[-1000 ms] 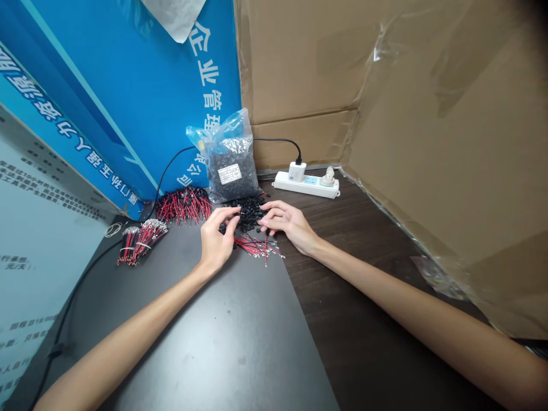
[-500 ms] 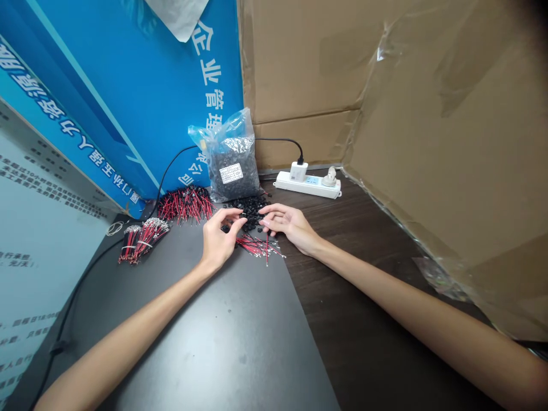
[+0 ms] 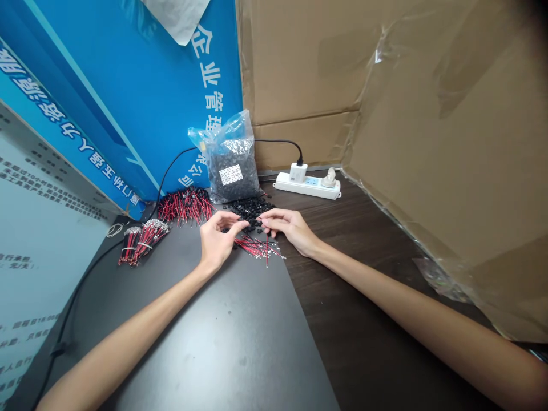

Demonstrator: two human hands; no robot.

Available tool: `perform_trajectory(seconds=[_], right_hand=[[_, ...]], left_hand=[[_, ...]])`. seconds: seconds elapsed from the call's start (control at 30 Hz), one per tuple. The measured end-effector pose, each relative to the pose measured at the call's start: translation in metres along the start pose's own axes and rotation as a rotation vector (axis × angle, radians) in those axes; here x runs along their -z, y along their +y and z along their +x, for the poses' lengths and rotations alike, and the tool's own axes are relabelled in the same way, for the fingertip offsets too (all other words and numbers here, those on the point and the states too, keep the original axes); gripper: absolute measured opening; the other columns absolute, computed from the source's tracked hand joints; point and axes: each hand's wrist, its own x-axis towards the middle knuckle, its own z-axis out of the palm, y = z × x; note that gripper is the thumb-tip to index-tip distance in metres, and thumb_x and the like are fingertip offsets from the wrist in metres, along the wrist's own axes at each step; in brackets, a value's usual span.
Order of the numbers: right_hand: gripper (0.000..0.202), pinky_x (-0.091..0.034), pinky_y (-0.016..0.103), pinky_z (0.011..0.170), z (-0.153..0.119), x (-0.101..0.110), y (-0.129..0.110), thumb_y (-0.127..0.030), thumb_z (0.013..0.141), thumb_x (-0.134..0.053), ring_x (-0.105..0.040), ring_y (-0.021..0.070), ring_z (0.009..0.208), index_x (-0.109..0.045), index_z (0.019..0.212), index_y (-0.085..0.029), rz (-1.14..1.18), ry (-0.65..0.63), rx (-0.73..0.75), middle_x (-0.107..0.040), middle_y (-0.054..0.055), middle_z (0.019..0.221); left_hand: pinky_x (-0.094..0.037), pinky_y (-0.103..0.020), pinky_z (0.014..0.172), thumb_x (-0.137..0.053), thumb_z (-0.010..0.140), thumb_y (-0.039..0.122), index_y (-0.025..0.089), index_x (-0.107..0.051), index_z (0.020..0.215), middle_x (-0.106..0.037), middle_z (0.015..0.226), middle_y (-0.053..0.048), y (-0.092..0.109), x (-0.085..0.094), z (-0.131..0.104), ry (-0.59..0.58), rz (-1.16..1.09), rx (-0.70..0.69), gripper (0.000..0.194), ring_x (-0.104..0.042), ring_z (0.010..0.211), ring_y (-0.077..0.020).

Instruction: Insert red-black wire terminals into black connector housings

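My left hand [image 3: 217, 237] hovers at the near left edge of a heap of small black plastic connector housings [image 3: 252, 206]. Its thumb and index finger stand apart, and nothing shows clearly between them. To its right, my right hand [image 3: 287, 227] pinches a thin wire [image 3: 260, 218] whose tip points toward the left hand; its far part is hidden by the fingers. Under both hands lies a loose pile of red and black wires [image 3: 254, 246] with small metal ends. One red wire [image 3: 267, 251] sticks out toward me below the right hand.
Behind the heap stands a clear bag [image 3: 233, 165] of black parts. Left are a pile of red wires with black ends [image 3: 184, 205] and banded wire bundles [image 3: 145, 238]. A white power strip [image 3: 307, 184] lies back right, before cardboard walls [image 3: 308, 63].
My left thumb and index finger have parted, and the dark piece seen at their tips before no longer shows there. My right hand has stayed nearly in place, its wire tip showing more clearly.
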Motion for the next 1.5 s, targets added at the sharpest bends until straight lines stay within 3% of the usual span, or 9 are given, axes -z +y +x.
perform_trajectory(seconds=[0.3, 0.8, 1.5], right_hand=[[0.021, -0.037, 0.027, 0.055, -0.0031, -0.0015, -0.0069, -0.035, 0.066, -0.079, -0.051, 0.0122, 0.061, -0.075, 0.076, -0.018, -0.049, 0.007, 0.03, -0.066, 0.002, 0.069], [0.017, -0.039, 0.029, 0.061, -0.0039, -0.0013, -0.009, -0.035, 0.065, -0.076, -0.05, 0.0136, 0.063, -0.075, 0.071, -0.019, -0.082, 0.013, 0.036, -0.07, 0.003, 0.071], [0.016, -0.039, 0.03, 0.063, -0.0032, -0.0005, -0.0066, -0.034, 0.066, -0.075, -0.051, 0.0141, 0.065, -0.074, 0.071, -0.018, -0.075, 0.011, 0.045, -0.068, 0.002, 0.071]], left_hand=[[-0.053, -0.028, 0.065, -0.086, 0.067, 0.036, 0.018, -0.071, 0.076, -0.073, 0.073, -0.002, -0.0015, 0.0004, -0.0009, -0.011, 0.059, -0.047, 0.025, -0.065, 0.064, -0.0145], [-0.053, -0.028, 0.066, -0.083, 0.072, 0.037, 0.02, -0.071, 0.08, -0.073, 0.076, -0.001, -0.0004, 0.0005, -0.0018, -0.064, 0.094, -0.113, 0.023, -0.064, 0.065, -0.0145], [-0.051, -0.027, 0.063, -0.082, 0.072, 0.037, 0.02, -0.07, 0.081, -0.072, 0.075, -0.001, -0.0009, 0.0013, 0.0003, -0.122, 0.079, -0.057, 0.023, -0.063, 0.063, -0.0138]])
